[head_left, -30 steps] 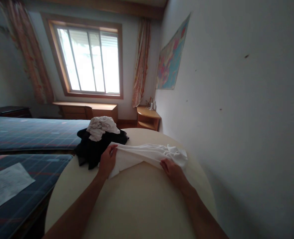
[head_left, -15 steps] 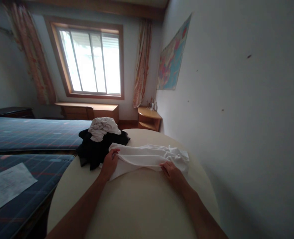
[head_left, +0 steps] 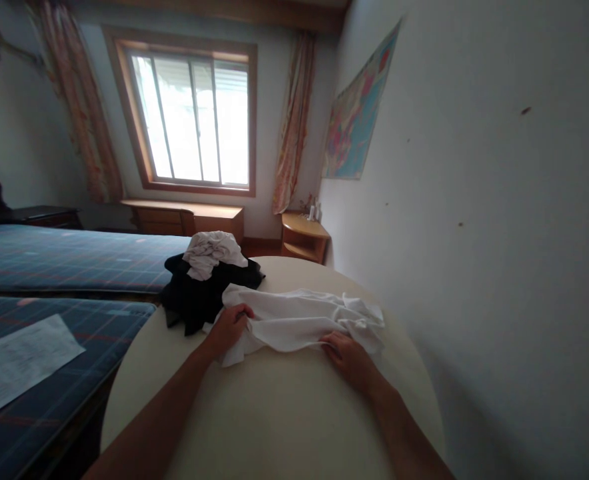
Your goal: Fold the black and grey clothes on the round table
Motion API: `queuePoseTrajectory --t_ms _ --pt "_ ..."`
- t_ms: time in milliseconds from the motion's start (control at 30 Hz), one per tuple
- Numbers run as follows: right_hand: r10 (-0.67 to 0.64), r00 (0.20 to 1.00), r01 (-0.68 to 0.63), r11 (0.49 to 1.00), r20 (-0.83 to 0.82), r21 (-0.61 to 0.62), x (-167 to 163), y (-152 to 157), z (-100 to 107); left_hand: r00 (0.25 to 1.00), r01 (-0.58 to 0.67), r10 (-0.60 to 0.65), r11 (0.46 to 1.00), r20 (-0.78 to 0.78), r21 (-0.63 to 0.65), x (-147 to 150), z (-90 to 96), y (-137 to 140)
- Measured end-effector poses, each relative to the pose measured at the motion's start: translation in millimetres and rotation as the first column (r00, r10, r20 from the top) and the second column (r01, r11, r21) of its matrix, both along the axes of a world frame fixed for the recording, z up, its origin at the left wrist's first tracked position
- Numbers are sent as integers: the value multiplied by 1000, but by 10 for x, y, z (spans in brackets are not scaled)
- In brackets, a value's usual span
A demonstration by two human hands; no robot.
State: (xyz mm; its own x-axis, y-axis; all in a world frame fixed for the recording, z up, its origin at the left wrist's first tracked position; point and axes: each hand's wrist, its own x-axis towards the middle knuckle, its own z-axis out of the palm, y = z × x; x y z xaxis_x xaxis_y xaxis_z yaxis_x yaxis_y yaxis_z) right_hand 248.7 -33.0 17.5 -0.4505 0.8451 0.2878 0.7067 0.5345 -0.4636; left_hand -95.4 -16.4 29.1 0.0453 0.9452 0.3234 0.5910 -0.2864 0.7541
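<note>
A white cloth garment (head_left: pixel 289 320) lies stretched sideways across the round cream table (head_left: pixel 284 413); its exact kind cannot be made out. My left hand (head_left: pixel 230 327) is closed on its left part, fingers pinching a fold. At the near edge, toward the right, my right hand (head_left: pixel 344 353) pinches the fabric. The garment's right end is bunched and wrinkled. Just beyond my left hand sits a black garment (head_left: pixel 194 297), heaped up, with a crumpled light grey cloth (head_left: pixel 214 253) on top of it.
To the left are two mattresses with plaid covers (head_left: pixel 74 260), and a printed paper sheet (head_left: pixel 22 363) lies on the nearer one. A white wall (head_left: pixel 499 287) runs close along the right. A wooden desk (head_left: pixel 214 213) and a corner shelf (head_left: pixel 304 230) stand beyond the table.
My left hand has moved slightly right along the white garment and gathered a fold. The near edge now sags toward me between my hands. The camera view has shifted a little.
</note>
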Motion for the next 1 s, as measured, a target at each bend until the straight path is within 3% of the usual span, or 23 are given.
queuePoseTrajectory --t_ms 167,367,467,567,633,700,733,800,833,867,900,933,967,1000 --pt "27 997 -22 998 73 -62 41 -18 75 973 186 -200 974 -114 -128 28 110 -61" --pt "66 989 -44 985 131 -164 140 -187 217 860 300 -420 876 -290 -379 116 223 -220" --pt "109 983 -62 954 145 -292 198 -353 320 802 319 -490 835 -341 -448 121 270 -324" --pt "157 969 -55 890 190 -453 236 -524 452 741 377 -586 767 -329 -519 103 351 -432" --pt "210 953 -60 836 218 -546 241 -621 525 686 423 -673 677 -275 -602 96 419 -509" --pt "290 935 -87 742 201 -665 223 -697 570 625 481 -765 537 -159 -693 103 478 -586" --pt "337 926 -106 665 170 -739 203 -725 584 585 514 -808 434 -68 -740 112 497 -619" --pt "404 912 -143 473 70 -869 143 -760 608 485 572 -855 152 182 -806 141 510 -665" --pt "410 912 -165 420 25 -892 107 -766 623 442 600 -841 18 312 -800 159 504 -674" --pt "399 917 -190 437 0 -879 71 -765 640 421 637 -810 -56 408 -769 180 491 -675" --pt "374 927 -217 522 -7 -825 37 -757 656 431 688 -782 -39 451 -725 202 473 -667" --pt "337 942 -235 650 -4 -723 8 -744 668 477 736 -763 76 436 -673 226 448 -654" --pt "290 957 -233 783 6 -576 -13 -725 670 559 753 -743 270 368 -600 250 416 -639" --pt "251 968 -215 879 29 -426 -24 -701 657 662 716 -703 489 262 -498 272 376 -623"
